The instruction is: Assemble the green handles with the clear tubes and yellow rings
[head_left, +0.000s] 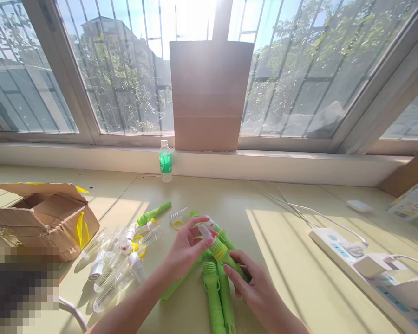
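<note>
My right hand (pixel 252 283) is wrapped round a green plastic tube (pixel 224 254) with a threaded neck and a yellow ring (pixel 218 253) near its upper end. At that end sits a whitish clear tip (pixel 205 230) with a bit of red at its base. My left hand (pixel 188 243) pinches this tip between thumb and fingers. Beneath and around both hands lie several more green threaded tubes (pixel 214 297), partly hidden. Just beyond my left fingers are a clear tube (pixel 178 214) and a loose yellow ring (pixel 178 225).
Left of my hands, clear tubes and white caps (pixel 113 269) lie in a pile, with a single green tube (pixel 154 213) behind. An opened cardboard box (pixel 66 222) stands farther left. A bottle (pixel 166 162) is by the windowsill. A power strip (pixel 348 269) with cables lies right.
</note>
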The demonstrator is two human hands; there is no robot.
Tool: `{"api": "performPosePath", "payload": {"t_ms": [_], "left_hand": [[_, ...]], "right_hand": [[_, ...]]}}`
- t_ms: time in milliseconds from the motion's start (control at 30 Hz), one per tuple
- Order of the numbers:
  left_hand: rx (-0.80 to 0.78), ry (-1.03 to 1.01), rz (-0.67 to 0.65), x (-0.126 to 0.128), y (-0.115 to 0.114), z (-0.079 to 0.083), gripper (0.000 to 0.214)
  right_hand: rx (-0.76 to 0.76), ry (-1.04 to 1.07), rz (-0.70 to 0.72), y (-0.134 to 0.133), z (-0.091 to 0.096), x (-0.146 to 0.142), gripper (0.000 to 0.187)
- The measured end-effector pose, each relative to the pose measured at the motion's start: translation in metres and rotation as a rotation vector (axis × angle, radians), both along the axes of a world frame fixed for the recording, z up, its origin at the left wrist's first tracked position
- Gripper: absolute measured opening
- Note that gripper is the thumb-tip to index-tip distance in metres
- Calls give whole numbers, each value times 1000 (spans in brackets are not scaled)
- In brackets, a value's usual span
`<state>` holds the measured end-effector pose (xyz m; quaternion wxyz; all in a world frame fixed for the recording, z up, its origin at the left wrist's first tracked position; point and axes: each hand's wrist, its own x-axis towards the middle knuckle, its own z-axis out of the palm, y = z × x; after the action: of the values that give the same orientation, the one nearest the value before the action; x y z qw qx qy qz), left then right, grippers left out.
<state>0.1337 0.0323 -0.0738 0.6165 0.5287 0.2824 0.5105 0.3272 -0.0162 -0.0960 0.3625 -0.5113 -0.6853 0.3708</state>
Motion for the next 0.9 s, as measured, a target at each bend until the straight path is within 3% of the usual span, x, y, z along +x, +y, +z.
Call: {"api": "performPosePath", "payload": {"t_ms": [200,333,467,533,700,900], "left_hand": [[39,-9,1,1,-2,4,45],[89,97,210,-4,5,2,43],[336,524,580,-16,18,-12,23],[528,814,664,-22,24,-23,19],[681,1319,679,-29,33,-43,24],[696,1474,674,-29,33,-40,21]], "right_hand": [[51,34,12,0,2,1,30],[64,92,-1,1,-4,3,34],[71,112,6,2,-4,3,35],[66,114,2,2,-3,3,35],[51,129,-9,0,-2,3,38],[47,128,-4,0,-3,3,36]]}}
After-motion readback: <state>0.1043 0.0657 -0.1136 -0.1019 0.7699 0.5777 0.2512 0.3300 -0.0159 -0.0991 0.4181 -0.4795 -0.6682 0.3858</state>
